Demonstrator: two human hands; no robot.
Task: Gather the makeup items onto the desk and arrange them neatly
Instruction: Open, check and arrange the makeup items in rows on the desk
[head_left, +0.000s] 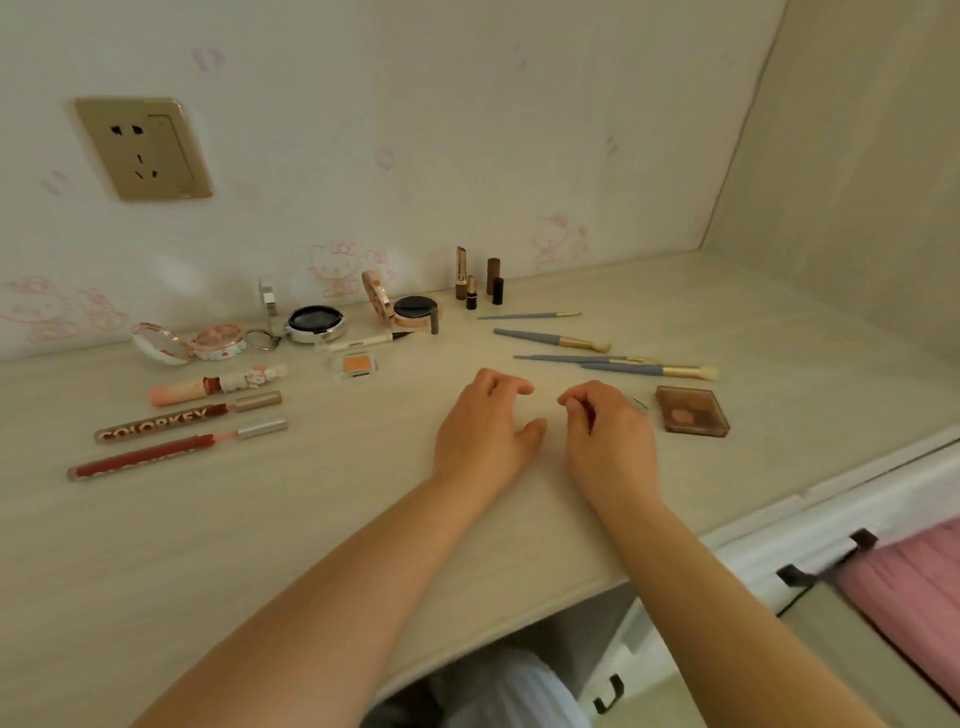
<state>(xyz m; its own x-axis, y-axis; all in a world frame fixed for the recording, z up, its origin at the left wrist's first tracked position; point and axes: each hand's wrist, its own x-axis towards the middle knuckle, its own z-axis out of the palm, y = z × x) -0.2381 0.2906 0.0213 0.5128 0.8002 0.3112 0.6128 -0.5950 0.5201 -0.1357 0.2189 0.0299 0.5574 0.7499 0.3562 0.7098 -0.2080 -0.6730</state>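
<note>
Head view — brushes (551, 341) beyond both hands, brown palette (692, 411) right — lipsticks (477, 279) behind.

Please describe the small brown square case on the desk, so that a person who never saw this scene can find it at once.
Start from the desk and go to the person's right hand. Just to the right of it, nearer than the grey-handled brushes, lies the brown case, flat. It is the only square, see-through brown thing there; its neighbours are long and thin.

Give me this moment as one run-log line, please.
left hand: loosely curled, empty | right hand: loosely curled, empty | brushes, lip tubes, compacts: grouped on desk
</note>
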